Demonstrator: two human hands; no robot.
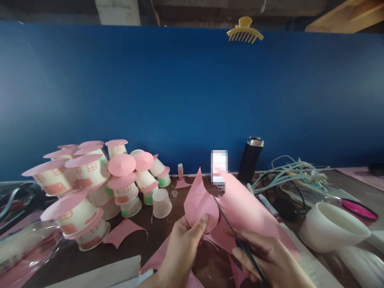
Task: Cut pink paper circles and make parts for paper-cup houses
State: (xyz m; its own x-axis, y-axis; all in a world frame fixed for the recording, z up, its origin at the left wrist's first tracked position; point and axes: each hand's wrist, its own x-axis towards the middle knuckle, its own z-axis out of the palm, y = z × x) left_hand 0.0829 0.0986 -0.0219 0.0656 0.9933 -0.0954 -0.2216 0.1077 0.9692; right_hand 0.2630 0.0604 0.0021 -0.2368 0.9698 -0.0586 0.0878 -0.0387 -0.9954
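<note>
Pinched between thumb and fingers of my left hand (pixel 184 244) is a piece of pink paper (pixel 196 196). It has a pointed top corner and a rounded lower edge, and a round outline shows on it. My right hand (pixel 265 254) is closed around a pair of dark, slim scissors (pixel 229 226), seen nearly edge-on. Their tip lies at the right edge of the held paper; whether the blades are apart cannot be made out. Behind the scissors lies a large curved pink sheet (pixel 252 204). Pink offcuts (pixel 127 232) are scattered on the dark table.
Stacked paper cups with pink cone roofs (pixel 87 168) fill the left side. A single white cup (pixel 162 204) and a glue stick (pixel 180 171) stand nearer the middle. To the right are a black flask (pixel 250 160), pale straps (pixel 294 174) and nested white cups (pixel 333 228).
</note>
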